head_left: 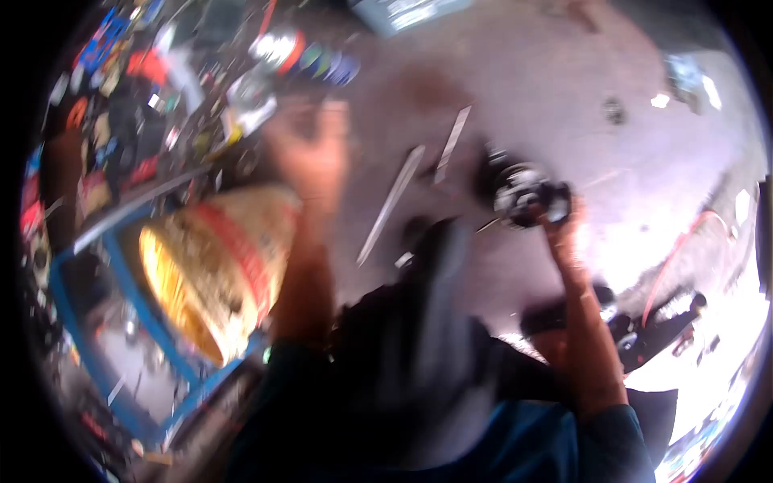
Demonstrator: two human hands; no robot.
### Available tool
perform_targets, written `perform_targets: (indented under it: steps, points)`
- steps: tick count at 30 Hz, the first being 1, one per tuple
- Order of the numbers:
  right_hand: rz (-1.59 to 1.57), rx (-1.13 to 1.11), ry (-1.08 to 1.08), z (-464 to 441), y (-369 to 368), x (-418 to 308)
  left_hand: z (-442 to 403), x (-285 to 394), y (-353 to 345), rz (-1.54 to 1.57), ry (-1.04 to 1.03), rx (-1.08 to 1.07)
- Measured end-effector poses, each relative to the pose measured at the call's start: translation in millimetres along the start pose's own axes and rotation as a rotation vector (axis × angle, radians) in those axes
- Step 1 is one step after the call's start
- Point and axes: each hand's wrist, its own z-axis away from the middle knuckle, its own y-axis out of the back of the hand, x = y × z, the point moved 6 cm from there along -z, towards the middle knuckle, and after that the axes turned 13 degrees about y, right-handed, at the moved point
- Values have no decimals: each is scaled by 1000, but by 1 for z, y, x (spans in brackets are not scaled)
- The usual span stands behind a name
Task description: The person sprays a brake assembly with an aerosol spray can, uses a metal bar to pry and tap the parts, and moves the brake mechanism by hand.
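Observation:
My right hand (pixel 565 235) is closed on a dark, round metal part (pixel 525 196) with a shiny face, held out over the floor. Blur hides its exact kind. My left hand (pixel 312 157) is raised at the left, smeared by motion. Its thumb and fingers look spread, and I see nothing held in them. Below that hand, a worn bucket (pixel 241 249) with a red band and a yellow inside lies tilted on its side. Two thin metal strips (pixel 391 205) lie on the floor between my hands.
A blue metal frame (pixel 157 322) stands at the lower left beside the bucket. Cluttered tools and small parts fill the far left, near a spray can (pixel 278 50). A grey bin (pixel 407 14) is at the top. Dark parts (pixel 664 330) lie at the right.

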Motion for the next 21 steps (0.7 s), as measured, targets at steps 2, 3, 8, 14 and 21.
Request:
perform_targets:
  steps: [2, 3, 8, 14, 21]
  points:
    - [-192, 3, -80, 5, -15, 10, 68, -31, -10, -15, 98, -143]
    - [-255, -12, -58, 3, -16, 10, 101, -55, -11, -49, 138, -183]
    - [-807, -324, -157, 11, -70, 14, 205, -116, 0, -420, 155, -248]
    - [-674, -238, -161, -8, -33, -7, 213, -119, -5, -581, 124, -293]
    - [-717, -204, -78, 1, -28, 13, 198, -119, 7, -864, 228, -479]
